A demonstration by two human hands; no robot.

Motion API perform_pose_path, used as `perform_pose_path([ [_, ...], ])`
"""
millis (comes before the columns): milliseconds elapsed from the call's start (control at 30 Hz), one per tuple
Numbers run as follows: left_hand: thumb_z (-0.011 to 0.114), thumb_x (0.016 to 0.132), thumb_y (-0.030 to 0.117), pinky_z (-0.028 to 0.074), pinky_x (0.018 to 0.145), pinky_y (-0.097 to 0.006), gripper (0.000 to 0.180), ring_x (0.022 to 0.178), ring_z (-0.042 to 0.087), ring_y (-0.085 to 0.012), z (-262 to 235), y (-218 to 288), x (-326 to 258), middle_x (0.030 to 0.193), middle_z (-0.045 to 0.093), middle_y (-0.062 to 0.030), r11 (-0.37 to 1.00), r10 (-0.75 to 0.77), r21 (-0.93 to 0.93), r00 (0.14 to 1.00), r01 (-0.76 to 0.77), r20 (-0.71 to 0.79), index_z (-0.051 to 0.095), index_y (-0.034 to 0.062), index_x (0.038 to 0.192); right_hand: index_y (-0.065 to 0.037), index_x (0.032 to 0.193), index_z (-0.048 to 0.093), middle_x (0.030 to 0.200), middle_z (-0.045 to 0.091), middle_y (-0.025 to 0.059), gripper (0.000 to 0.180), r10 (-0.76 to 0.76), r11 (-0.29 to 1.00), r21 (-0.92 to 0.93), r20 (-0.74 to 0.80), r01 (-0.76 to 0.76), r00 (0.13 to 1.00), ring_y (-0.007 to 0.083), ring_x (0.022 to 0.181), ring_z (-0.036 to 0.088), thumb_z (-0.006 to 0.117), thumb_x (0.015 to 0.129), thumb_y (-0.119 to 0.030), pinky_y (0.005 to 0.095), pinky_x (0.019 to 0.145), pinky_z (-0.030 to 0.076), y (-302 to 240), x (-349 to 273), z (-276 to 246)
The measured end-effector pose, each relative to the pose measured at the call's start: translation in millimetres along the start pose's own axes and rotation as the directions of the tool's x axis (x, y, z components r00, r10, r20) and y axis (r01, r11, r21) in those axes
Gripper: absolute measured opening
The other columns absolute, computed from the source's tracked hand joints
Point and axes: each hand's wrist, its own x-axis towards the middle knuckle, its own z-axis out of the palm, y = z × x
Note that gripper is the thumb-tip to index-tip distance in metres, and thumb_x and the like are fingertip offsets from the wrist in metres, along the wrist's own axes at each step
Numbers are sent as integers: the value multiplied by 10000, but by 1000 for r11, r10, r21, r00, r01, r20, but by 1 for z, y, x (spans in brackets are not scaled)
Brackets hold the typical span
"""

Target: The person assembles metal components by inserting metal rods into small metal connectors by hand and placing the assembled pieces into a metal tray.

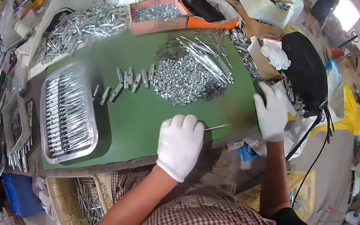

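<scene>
My left hand (180, 143), in a white glove, is closed around a thin metal rod (217, 127) near the front edge of the green table top (138, 119). The rod sticks out to the right of the fist. At the table's right edge is my right hand (271, 111), also gloved, its thumb and fingers apart and nothing visible in them. Beyond my hands lies a heap of small silver metal sleeves (179, 79). Long thin rods (209, 60) rest across its right side. Several short metal cylinders (129, 79) lie loose to the left of the heap.
A metal tray (72, 152) of rod assemblies stands on the left. At the back are a pile of metal parts (89, 25) and a pink box (158, 24) of small parts. A black bag-like object (304, 72) stands at right. Yellow baskets (63, 198) sit below the table.
</scene>
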Motion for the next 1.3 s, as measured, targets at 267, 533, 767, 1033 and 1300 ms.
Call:
perform_pose_path([
  [267,735,737,131,512,737,-419,173,856,661,-262,-77,-56,-41,934,656,-46,999,-48,-20,990,46,-130,691,111,902,-59,1078,727,1068,712,216,309,-38,997,70,257,20,966,421,1008,669,622,950,-319,498,906,520,4,117,78],
  [533,709,824,85,535,863,-447,153,970,669,-353,-187,-171,-125,1018,704,-137,886,-414,208,909,414,-45,701,30,967,0,1049,685,1077,707,280,361,58,988,-152,400,4,915,463,1024,673,599,900,-317,543,901,516,14,158,121],
  [767,672,869,96,537,882,-437,133,991,664,-345,-202,-186,-137,1026,699,-120,899,-429,179,888,400,165,710,59,991,-25,1167,631,948,690,172,262,121,965,176,350,-192,929,269,844,666,560,981,-195,397,782,532,29,131,104],
  [1033,648,899,81,531,845,-448,130,968,664,-359,-207,-174,-131,1001,685,-127,867,-488,229,848,443,207,709,52,1011,-24,1264,622,1114,662,64,255,92,738,618,303,-269,948,128,856,627,529,1029,-58,289,776,532,-9,68,45],
  [1300,623,907,62,541,815,-456,165,948,670,-360,-178,-149,-60,981,697,-126,894,-355,307,934,326,42,732,86,1028,-32,1143,700,1082,700,141,246,-117,750,654,275,-96,954,263,927,675,584,927,-18,379,856,538,-60,-3,-3],
])
